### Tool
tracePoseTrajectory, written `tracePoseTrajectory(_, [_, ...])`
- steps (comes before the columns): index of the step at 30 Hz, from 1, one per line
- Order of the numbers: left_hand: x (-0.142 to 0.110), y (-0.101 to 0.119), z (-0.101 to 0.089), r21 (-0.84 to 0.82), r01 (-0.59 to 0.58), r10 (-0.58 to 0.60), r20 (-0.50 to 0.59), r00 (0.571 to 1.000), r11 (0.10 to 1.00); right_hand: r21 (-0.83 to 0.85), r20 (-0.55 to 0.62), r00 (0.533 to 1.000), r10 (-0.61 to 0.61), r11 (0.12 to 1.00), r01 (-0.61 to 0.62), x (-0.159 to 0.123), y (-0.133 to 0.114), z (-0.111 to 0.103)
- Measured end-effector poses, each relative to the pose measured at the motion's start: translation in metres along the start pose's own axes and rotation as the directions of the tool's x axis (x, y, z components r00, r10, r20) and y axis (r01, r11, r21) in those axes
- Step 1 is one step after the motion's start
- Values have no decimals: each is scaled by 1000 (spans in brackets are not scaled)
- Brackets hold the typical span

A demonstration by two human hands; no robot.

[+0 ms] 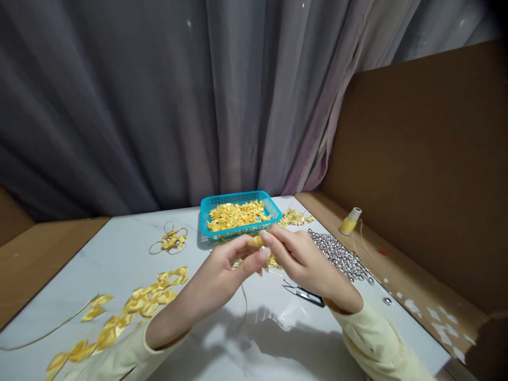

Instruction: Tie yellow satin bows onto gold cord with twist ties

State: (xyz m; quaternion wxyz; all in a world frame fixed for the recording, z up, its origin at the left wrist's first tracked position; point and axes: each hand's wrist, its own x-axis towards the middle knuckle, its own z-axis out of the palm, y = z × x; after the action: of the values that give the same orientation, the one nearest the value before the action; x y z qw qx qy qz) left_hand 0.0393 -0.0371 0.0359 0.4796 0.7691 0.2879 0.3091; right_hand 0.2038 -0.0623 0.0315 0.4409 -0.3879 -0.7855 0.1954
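Both hands meet above the white tabletop, fingers pinched together. My left hand (pixel 228 270) grips a yellow satin bow (pixel 256 242) between thumb and fingers. Against the same bow press the fingertips of my right hand (pixel 297 256). A small shiny spot, possibly a silver bead, shows at the thumb tip. From beneath the left hand a thin gold cord (pixel 245 301) hangs down. More gold cords (pixel 275 263) lie partly hidden behind the fingers. Black-handled thread snips (pixel 311 297) rest on the table under my right wrist.
A blue basket (pixel 204 217) of yellow bows stands behind the hands. Silver beads (pixel 341 254) are heaped at right, near a thread spool (pixel 350 221). Loose bows (pixel 113 330) lie at left. Finished-looking bow-and-cord pieces (pixel 173 241) lie at left and behind right. A cardboard wall (pixel 428 159) borders the right.
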Motion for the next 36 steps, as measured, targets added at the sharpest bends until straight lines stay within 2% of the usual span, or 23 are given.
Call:
tracePoseTrajectory(6, [0,0,5,-54,-19,17,-35,999,998,16,18,999,41,999,-41,-1,1,2])
tracePoseTrajectory(11, [1,-6,9,-197,-26,19,-38,999,980,122,-12,1000,29,992,-27,-1,1,4])
tracePoseTrajectory(16, [2,-15,17,-370,-28,8,-56,998,929,181,-21,995,99,979,-94,-2,3,7])
tracePoseTrajectory(23, [3,-11,16,-228,-60,31,-129,991,972,416,34,982,187,891,-184,3,8,4])
tracePoseTrajectory(29, [4,-12,13,-117,-23,-2,-210,978,993,580,-146,951,273,802,-141,-2,-1,-13])
tracePoseTrajectory(31, [3,-13,13,-78,-1,-19,-256,967,997,607,-153,943,295,781,-146,-8,-10,-18])
tracePoseTrajectory(34, [1,-13,11,-127,3,-41,-295,955,992,585,-139,946,293,795,-161,-19,-27,-22])
tracePoseTrajectory(36, [0,-11,9,-248,-9,-60,-269,961,969,570,-51,965,257,801,-183,-27,-38,-24])
